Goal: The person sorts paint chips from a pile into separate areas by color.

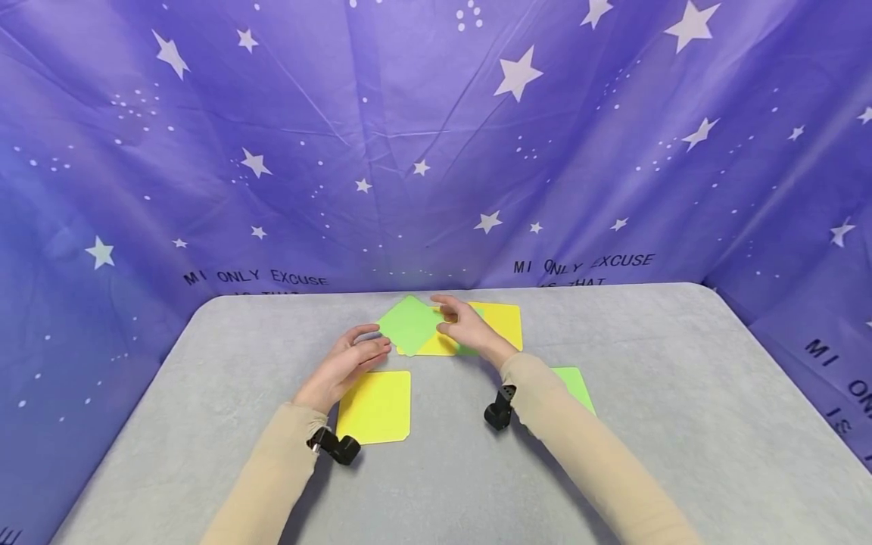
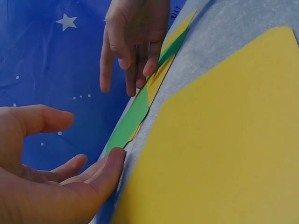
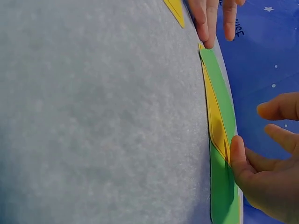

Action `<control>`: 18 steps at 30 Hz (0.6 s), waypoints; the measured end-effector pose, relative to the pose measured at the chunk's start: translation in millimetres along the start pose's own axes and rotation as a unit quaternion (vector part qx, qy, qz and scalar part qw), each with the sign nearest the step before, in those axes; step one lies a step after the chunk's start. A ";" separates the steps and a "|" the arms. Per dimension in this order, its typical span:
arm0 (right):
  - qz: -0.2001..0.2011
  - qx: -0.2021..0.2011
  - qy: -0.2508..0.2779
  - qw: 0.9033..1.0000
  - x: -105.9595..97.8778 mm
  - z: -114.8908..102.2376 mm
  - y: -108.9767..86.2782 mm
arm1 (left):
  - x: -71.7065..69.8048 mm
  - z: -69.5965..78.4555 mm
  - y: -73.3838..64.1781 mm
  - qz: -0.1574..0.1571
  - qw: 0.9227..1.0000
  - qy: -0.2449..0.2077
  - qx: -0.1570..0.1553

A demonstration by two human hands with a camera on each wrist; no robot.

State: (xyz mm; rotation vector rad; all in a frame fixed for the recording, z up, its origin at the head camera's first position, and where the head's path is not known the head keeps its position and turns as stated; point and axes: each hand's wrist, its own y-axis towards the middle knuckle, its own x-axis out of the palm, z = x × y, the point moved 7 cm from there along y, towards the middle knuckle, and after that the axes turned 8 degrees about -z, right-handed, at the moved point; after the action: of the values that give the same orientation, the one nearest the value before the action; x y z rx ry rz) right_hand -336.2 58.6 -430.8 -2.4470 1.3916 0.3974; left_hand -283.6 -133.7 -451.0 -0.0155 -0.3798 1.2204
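Note:
Near the table's back edge, a green square sheet (image 1: 409, 324) lies turned like a diamond, overlapping a yellow sheet (image 1: 427, 347). Another green sheet (image 3: 222, 186) lies under that yellow sheet's right part, with a second yellow sheet (image 1: 504, 324) at the row's right end. My left hand (image 1: 346, 365) has its fingertips at the diamond's left corner, fingers loosely bent. Over the row, my right hand (image 1: 470, 328) hovers with thumb and fingers spread apart, its thumb tip close to the diamond's right corner. The right hand hides part of the overlapping sheets.
A yellow square stack (image 1: 376, 409) lies at the front left, beside the left wrist. Partly behind the right forearm is a green sheet (image 1: 574, 384). A purple star-patterned cloth (image 1: 422, 227) hangs right behind the grey table (image 1: 463, 469).

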 end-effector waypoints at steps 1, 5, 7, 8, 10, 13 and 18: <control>-0.003 0.002 0.002 1.000 -0.1 0.4 -0.4 | -0.6 -1.1 0.0 0.005 1.000 -0.011 -0.002; -0.016 0.009 0.012 1.000 0.6 1.0 -2.2 | -1.7 -3.3 0.4 0.016 0.999 -0.038 0.000; -0.019 0.015 0.019 1.000 0.7 1.0 -3.1 | -2.6 -3.6 0.6 0.021 0.999 -0.048 0.002; -0.020 0.020 0.022 0.999 0.7 1.5 -3.5 | -2.9 -3.9 0.9 0.023 0.998 -0.050 0.003; -0.019 0.029 0.030 0.999 0.4 2.6 -4.5 | -3.4 -4.6 1.6 0.026 0.998 -0.054 0.004; -0.014 0.041 0.048 0.998 -0.3 4.1 -5.6 | -3.6 -5.3 2.0 0.030 0.998 -0.055 0.008; -0.006 0.060 0.081 0.995 -1.3 8.1 -6.2 | -2.2 -5.4 2.0 0.029 0.998 -0.044 0.018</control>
State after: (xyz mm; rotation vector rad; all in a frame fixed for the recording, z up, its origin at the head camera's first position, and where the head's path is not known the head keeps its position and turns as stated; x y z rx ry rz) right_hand -332.2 65.8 -436.9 -2.4336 1.4185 0.1089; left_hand -284.5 -134.0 -457.1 0.0580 -0.4371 1.2888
